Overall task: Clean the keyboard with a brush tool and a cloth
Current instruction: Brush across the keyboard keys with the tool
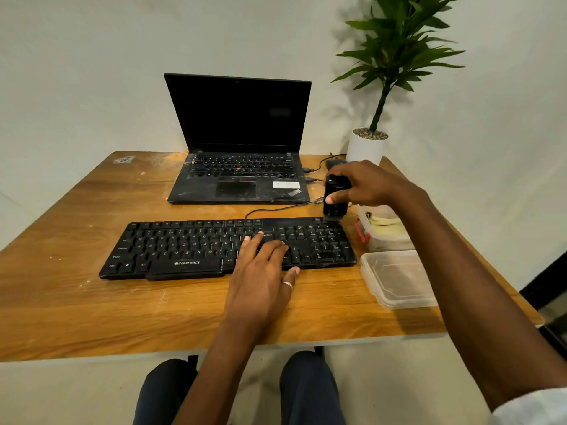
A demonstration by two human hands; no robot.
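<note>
1. Nearest the camera are the person's knees (165, 391), below the front edge of the wooden table (92, 302).
2. The left hand (260, 271) lies palm down on the right-centre keys of the black keyboard (184, 250). Its grip is open, fingers straight and flat, holding nothing. It seems to be steadying the board.
3. To the right of the keyboard, a clear plastic lid (399, 280) lies flat. Just behind it is an open container (389, 240) with a yellowish folded thing inside, probably the cloth (385, 223). No hand touches it.
4. The right hand (371, 185) has its grip closed around the black brush tool (335, 197), thumb across the front of the body. The tool stands upright with its lower end at the keyboard's far right corner, above the number pad. Whether the bristles touch the keys is too small to tell.
5. Progress, as I judge it: brushing is at one corner, so most of the keys are probably unswept. The cloth wipe looks not yet begun.
6. Farther back are an open, dusty laptop (239, 179), a mouse (334, 162) and a potted plant (366, 145).
</note>
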